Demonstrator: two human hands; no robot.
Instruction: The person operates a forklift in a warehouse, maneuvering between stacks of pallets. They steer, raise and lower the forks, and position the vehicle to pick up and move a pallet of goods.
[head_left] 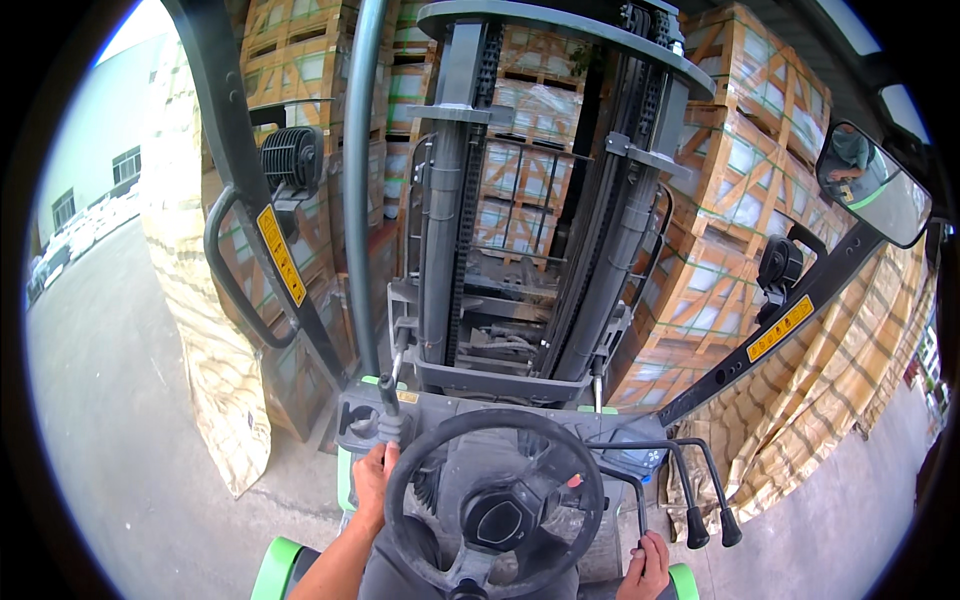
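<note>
Fingers of the left hand (372,472) curl round the steering wheel (495,505) at its upper-left rim. Right hand (647,565) closes on the nearest black control lever (632,495), which rises straight from it; two more levers (705,490) stand just to its right.

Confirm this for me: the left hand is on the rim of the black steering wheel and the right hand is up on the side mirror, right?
Not quite. In the head view the right hand grips a black control lever beside the steering wheel, not the side mirror. The left hand is on the wheel's rim.
</note>
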